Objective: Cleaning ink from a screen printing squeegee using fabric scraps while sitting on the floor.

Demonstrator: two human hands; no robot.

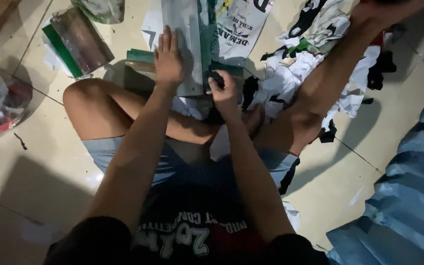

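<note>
At upper centre, your left hand [168, 59] lies flat, fingers spread, on the long metal bar [188, 44], likely stiff and smooth, while your right hand [223, 91] pinches a soft dark rag [215, 77] against its lower edge.

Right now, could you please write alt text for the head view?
A person sits on a tiled floor, left hand flat on a long grey metal bar while the right hand pinches a dark rag against it. Cloth scraps lie nearby.
</note>
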